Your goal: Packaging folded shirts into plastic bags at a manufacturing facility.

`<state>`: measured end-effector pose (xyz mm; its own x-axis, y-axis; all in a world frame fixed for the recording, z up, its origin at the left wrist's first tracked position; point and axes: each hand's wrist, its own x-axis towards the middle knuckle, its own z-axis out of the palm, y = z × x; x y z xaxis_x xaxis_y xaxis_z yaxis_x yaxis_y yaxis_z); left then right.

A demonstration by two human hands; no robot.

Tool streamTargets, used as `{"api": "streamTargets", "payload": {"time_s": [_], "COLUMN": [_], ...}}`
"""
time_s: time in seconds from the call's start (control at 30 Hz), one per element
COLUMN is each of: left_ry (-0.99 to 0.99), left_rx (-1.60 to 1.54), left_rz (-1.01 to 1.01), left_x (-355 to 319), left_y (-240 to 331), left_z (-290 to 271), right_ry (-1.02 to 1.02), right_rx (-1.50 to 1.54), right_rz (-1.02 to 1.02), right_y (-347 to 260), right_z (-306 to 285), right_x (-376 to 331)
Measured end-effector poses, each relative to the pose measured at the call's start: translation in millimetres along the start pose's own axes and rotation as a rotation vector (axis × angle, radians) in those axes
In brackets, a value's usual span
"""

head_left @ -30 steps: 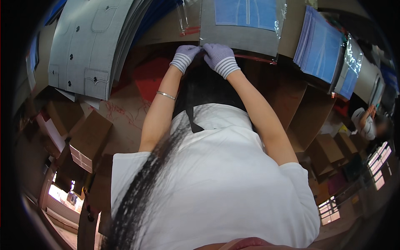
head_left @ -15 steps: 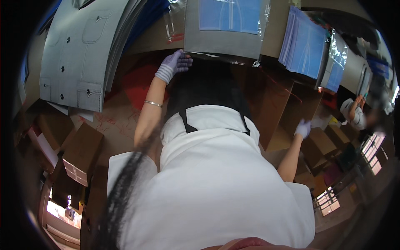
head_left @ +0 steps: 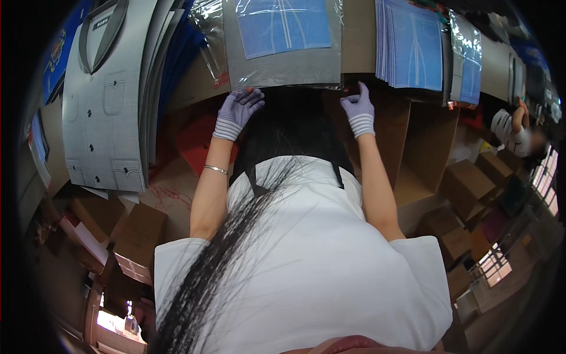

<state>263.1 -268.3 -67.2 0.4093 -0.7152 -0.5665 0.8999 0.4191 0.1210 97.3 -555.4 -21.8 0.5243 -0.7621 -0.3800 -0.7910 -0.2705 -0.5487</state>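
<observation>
A clear plastic bag (head_left: 289, 74) lies at the table's near edge, over a grey sheet with a blue jeans-printed card (head_left: 286, 26) on it. My left hand (head_left: 239, 112), in a purple striped glove with a bare fingertip showing, is at the bag's near left corner. Its fingers are loosely bent and apart; I cannot tell whether they touch the plastic. Beside the near right corner is my right hand (head_left: 358, 111), gloved alike, one finger stretched toward the table and the others bent. Nothing shows in it.
On the left stands a stack of grey shirt-shaped cards (head_left: 106, 118), with blue ones behind. A pile of blue jeans-printed cards (head_left: 410, 50) and a wrapped one (head_left: 466, 56) lie right. Cardboard boxes (head_left: 469, 180) stand below. A co-worker (head_left: 516, 130) is far right.
My right hand has risen from low beside the boxes to the bag's near right corner. My left hand has shifted slightly nearer to me. The view has turned a little.
</observation>
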Motion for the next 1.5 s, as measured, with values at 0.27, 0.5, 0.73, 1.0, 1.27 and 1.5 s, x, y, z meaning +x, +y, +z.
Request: {"api": "streamTargets", "payload": {"time_s": [0.27,0.5,0.73,1.0,1.27,1.5], "left_ry": [-0.085,0.069,0.083,0.089,0.047,0.186], "left_rx": [-0.185,-0.211,-0.054,0.123,0.030,0.093], "left_rz": [0.164,0.329,0.588,0.513,0.477,0.499], "left_x": [11.9,14.0,28.6,32.1,28.7,29.1], "left_y": [-1.4,9.9,50.8,47.1,47.1,49.9], "left_z": [8.5,53.4,35.6,39.5,35.9,39.3], "right_ry": [-0.124,-0.728,-0.526,-0.055,0.146,0.538], "right_rx": [0.514,0.435,0.680,-0.133,0.072,-0.591], "right_rz": [0.467,-0.242,0.450,-0.067,-0.378,-0.426], "right_y": [110.5,-45.9,-62.7,-143.8,-125.2,-13.5], "right_z": [-31.4,26.4,1.1,1.5,-247.0,-438.4], "right_x": [46.8,-21.0,92.8,133.4,0.4,57.5]}}
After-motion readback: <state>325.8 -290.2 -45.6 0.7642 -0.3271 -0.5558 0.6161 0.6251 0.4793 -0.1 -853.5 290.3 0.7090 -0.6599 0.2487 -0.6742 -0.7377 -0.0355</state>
